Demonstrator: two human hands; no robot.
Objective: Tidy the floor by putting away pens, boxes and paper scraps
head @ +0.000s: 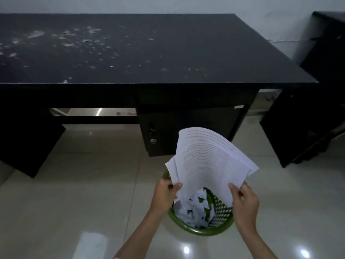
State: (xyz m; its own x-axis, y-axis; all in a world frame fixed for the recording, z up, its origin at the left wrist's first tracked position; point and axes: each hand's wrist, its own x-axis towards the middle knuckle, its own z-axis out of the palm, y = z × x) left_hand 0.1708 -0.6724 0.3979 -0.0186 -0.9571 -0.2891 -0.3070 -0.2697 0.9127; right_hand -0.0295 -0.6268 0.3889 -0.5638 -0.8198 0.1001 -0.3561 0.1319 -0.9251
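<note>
The left hand (165,193) pinches the near left corner of a curved bundle of printed sheets (207,161); the right hand (244,200) pinches its near right corner. Below the sheets, a green basket (222,208) on the tiled floor (84,184) holds paper scraps (194,208). A black desk (140,49) stands beyond.

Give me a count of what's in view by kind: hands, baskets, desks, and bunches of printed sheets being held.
Hands: 2, left hand and right hand
Green basket: 1
Black desk: 1
Held bunch of printed sheets: 1
Total: 5
</note>
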